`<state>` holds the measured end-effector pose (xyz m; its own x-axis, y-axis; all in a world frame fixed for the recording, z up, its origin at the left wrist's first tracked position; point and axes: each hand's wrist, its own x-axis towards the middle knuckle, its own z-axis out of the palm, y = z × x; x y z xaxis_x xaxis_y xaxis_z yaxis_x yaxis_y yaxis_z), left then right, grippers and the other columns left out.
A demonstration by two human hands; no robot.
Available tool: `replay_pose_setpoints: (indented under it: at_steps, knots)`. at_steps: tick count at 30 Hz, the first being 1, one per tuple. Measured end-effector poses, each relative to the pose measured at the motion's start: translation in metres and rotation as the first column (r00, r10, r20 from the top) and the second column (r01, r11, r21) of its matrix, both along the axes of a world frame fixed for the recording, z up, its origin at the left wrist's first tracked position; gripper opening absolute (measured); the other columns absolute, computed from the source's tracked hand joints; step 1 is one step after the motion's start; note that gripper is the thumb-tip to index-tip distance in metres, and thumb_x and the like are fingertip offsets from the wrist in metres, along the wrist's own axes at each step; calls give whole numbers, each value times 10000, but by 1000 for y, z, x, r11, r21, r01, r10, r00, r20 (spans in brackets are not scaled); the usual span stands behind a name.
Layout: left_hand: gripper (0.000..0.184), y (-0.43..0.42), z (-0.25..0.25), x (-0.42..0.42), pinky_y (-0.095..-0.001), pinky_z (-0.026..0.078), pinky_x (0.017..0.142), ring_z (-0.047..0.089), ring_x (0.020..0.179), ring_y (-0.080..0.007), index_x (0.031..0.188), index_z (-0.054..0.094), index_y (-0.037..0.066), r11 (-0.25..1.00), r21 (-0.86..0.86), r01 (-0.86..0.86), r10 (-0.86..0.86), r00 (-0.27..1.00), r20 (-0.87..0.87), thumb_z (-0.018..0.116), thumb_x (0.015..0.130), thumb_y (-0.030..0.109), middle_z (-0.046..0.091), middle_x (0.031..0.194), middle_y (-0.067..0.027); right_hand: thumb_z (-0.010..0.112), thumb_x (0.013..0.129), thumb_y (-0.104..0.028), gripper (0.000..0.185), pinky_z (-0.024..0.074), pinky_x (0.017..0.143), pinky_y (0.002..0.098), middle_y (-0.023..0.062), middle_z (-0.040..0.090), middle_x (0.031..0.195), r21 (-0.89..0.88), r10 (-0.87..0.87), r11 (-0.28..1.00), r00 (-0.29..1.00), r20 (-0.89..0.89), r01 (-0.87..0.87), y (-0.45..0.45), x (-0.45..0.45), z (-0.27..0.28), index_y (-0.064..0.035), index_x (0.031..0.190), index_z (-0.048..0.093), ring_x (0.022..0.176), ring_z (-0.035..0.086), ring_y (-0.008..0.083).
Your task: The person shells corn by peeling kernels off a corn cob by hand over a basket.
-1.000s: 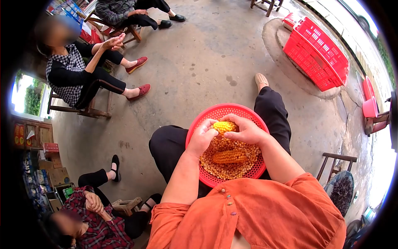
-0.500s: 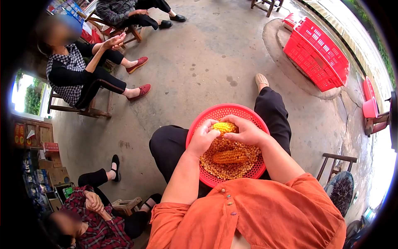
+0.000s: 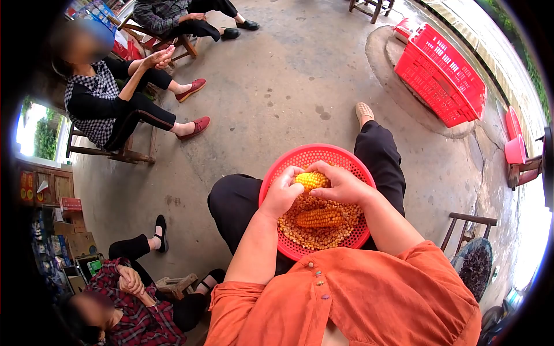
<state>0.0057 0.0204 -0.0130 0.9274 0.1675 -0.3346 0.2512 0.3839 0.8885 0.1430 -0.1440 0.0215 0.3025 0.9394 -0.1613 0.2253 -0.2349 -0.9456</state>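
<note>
Between my two hands is a yellow corn cob, gripped over the basket. My left hand wraps its left end, thumb across the kernels. Closed round the right end is my right hand, its fingers partly hiding the cob. Below them a red perforated plastic basket rests on my lap. Loose corn kernels cover its bottom. A second, darker orange corn cob lies on those kernels, touched by neither hand.
Stacked red plastic crates stand at the upper right, near a pink basin. A wooden chair and a tray of dark bits are at right. Seated people occupy the left side, with boxes behind.
My right thumb and fingers have shifted slightly on the yellow corn cob, and the cob has dipped a little. The basket and the other cob stay in place.
</note>
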Motion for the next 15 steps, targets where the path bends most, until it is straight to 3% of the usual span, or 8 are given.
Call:
replay_pose_setpoints:
  at_steps: [11,13,15]
  knots:
    - [323,-1,-1,0,-254,475,800,559,904,-98,1120,514,28,1000,-7,6,-6,1000,-18,465,808,-37,576,1023,-41,729,877,-219,454,498,837,343,134,645,1037,26,12,1000,999,33,-13,0,0,1,-66,1243,507,985,637,222]
    - [348,-1,5,0,-258,482,797,570,903,-108,1124,511,24,980,199,21,-8,998,-65,454,792,-61,578,1018,-48,715,896,-229,436,495,853,338,126,648,1044,-200,-85,979,965,-249,35,2,-1,18,-61,1241,510,989,633,209]
    - [370,-3,2,0,-263,489,804,581,918,-117,1135,510,21,981,195,-4,10,1000,-28,448,783,-72,583,1028,-53,704,907,-230,421,493,863,333,119,648,1051,-95,-54,995,985,-165,38,1,1,10,-57,1240,513,995,632,203]
